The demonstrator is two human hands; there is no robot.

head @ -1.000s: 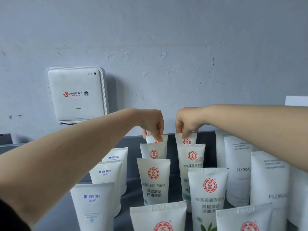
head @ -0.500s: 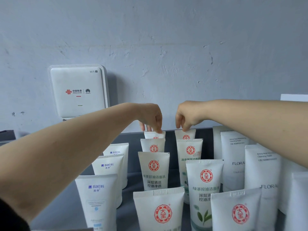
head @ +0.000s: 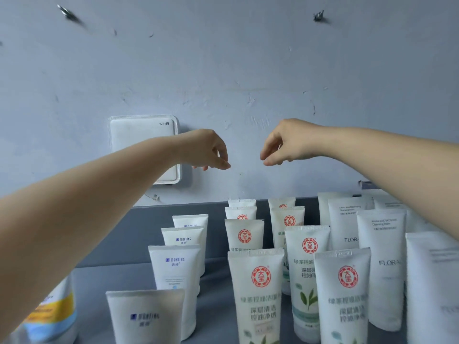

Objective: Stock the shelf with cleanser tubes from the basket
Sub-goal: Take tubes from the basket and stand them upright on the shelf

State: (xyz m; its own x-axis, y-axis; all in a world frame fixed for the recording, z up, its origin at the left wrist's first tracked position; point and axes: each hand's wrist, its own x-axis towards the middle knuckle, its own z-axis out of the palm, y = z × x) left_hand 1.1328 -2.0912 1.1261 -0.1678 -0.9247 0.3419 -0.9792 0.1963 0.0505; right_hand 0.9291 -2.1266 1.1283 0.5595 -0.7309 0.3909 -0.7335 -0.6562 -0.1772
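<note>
White cleanser tubes stand upright in rows on the grey shelf (head: 139, 271). Two rows bear a red round logo; their rearmost tubes are the left one (head: 241, 202) and the right one (head: 281, 202), against the shelf's back lip. A row with blue print (head: 175, 265) stands to the left, a row marked FLORA (head: 381, 264) to the right. My left hand (head: 207, 151) and my right hand (head: 285, 142) hover above the rear tubes, fingers loosely curled, holding nothing. The basket is out of view.
A white WiFi router box (head: 139, 131) hangs on the blue-grey wall behind my left forearm. A bottle with a yellow and blue label (head: 53, 316) stands at the shelf's left front. Two metal hooks (head: 318, 16) stick out of the wall high up.
Both hands have let go of the two rearmost red-logo tubes and risen well above them. The view has tilted, showing more wall and more front tubes.
</note>
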